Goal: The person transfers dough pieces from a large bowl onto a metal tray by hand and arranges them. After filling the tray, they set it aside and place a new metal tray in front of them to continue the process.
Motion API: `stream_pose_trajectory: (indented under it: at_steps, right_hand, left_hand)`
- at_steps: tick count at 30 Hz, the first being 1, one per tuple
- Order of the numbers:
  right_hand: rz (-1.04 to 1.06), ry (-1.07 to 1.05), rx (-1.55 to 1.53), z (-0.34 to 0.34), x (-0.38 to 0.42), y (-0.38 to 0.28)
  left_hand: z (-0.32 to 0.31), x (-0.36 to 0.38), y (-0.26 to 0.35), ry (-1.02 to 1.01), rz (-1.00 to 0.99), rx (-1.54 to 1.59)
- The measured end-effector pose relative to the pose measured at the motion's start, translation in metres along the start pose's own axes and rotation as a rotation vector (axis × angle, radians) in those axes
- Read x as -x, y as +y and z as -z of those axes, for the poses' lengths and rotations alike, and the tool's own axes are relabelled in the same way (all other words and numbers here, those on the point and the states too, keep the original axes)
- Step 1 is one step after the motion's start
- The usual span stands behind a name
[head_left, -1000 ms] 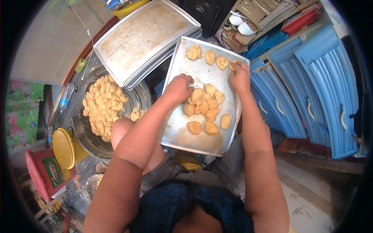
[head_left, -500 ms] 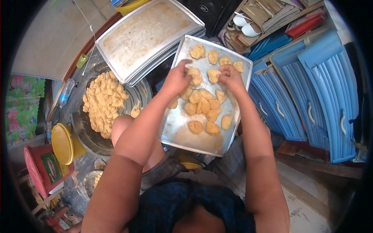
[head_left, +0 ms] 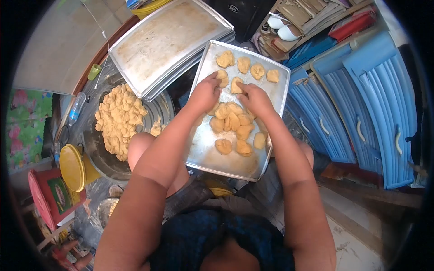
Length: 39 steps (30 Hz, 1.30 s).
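Note:
A metal baking tray (head_left: 228, 167) lies tilted across my lap, holding several tan dough pieces. My left hand (head_left: 206, 94) is at the tray's left side, its fingers closed on a dough piece (head_left: 223, 77) below the far row. Just to the right, my right hand (head_left: 257, 100) pinches another dough piece (head_left: 235, 85) that rests on the tray. A cluster of dough pieces (head_left: 233, 118) overlaps in the tray's middle, partly behind my hands. Beyond my fingers, separate pieces form a row, one of them a rounded lump (head_left: 257, 71).
Stacked baking trays (head_left: 169, 38) stand at the far left of mine. A wide basin (head_left: 159, 106) holds a heap of dough (head_left: 119, 119). Yellow (head_left: 72, 167) and red buckets (head_left: 40, 194) stand at left, near a plastic bottle (head_left: 77, 108). Blue drawers (head_left: 361, 108) line the right.
My right hand has moved left with its dough piece, closer to my left hand. The dough piece at my left hand now sits slightly farther up the tray.

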State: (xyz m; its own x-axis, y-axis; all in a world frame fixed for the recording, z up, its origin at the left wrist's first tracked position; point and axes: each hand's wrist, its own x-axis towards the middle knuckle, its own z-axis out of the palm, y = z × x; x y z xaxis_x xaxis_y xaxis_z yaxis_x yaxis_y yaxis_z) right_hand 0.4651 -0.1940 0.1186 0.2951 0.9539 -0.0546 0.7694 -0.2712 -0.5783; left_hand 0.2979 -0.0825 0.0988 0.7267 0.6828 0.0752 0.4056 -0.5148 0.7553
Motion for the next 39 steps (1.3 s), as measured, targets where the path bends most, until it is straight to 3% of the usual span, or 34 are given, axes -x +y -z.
stream_pose_trajectory:
  at_steps: [3,6,8,11,14,16,18,19,21,22,24,26,28,30,31,32,34,37,39]
  right_hand:
    - [-0.052,-0.136,0.061,0.026,0.008,-0.009]
    - [-0.084,-0.256,0.08,0.028,0.02,0.016]
    - [-0.078,-0.321,0.077,0.019,0.023,0.038]
    - [-0.126,-0.008,-0.301,0.012,0.008,0.052]
    - [-0.224,0.167,-0.329,0.015,0.006,0.036]
    - [-0.231,0.124,-0.26,0.013,0.011,0.03]
    - [-0.003,0.397,0.068,0.01,0.016,0.024]
    - [-0.003,0.399,0.069,0.014,0.019,0.014]
    - [-0.181,-0.081,0.056,0.025,0.03,-0.003]
    - [-0.182,-0.079,0.057,0.02,0.038,0.001]
    - [0.012,-0.293,-0.118,0.006,0.049,0.012]
    - [-0.011,-0.355,-0.186,0.016,0.045,0.023]
    - [-0.091,-0.023,-0.208,0.03,0.039,0.035]
    - [-0.364,0.153,-0.369,0.049,0.036,0.04]
    - [-0.368,0.259,-0.26,0.058,0.037,0.029]
    - [-0.366,0.258,-0.259,0.055,0.036,0.033]
    - [-0.355,0.247,0.035,0.044,0.033,0.045]
    - [-0.312,0.229,0.151,0.039,0.027,0.045]
    - [-0.318,0.191,0.237,0.039,0.025,0.038]
  left_hand:
    - [-0.001,0.002,0.0,-0.004,-0.009,0.008]
    - [-0.005,0.009,0.014,0.092,-0.058,-0.173]
    - [-0.004,0.013,0.024,-0.113,-0.22,-0.223]
    - [-0.011,0.017,0.025,-0.196,-0.235,-0.291]
    - [-0.005,0.015,0.03,-0.263,-0.189,-0.369]
    - [-0.005,0.014,0.03,-0.29,-0.181,-0.375]
    - [-0.007,0.015,0.026,-0.258,-0.198,-0.35]
    - [-0.006,0.015,0.025,-0.258,-0.199,-0.35]
    - [-0.006,0.017,0.026,-0.249,-0.19,-0.338]
    - [-0.007,0.016,0.026,-0.249,-0.192,-0.337]
    - [-0.006,0.016,0.027,-0.163,-0.255,-0.351]
    - [-0.003,0.016,0.03,-0.167,-0.256,-0.32]
    - [0.0,0.014,0.034,-0.164,-0.249,-0.29]
    - [0.0,0.015,0.036,-0.167,-0.227,-0.259]
    - [0.0,0.014,0.035,-0.166,-0.225,-0.259]
    - [0.0,0.014,0.034,-0.174,-0.193,-0.277]
    - [-0.002,0.013,0.029,-0.183,-0.159,-0.296]
    - [-0.001,0.012,0.02,-0.332,-0.187,-0.341]
    - [0.002,0.014,0.022,-0.499,-0.06,-0.223]
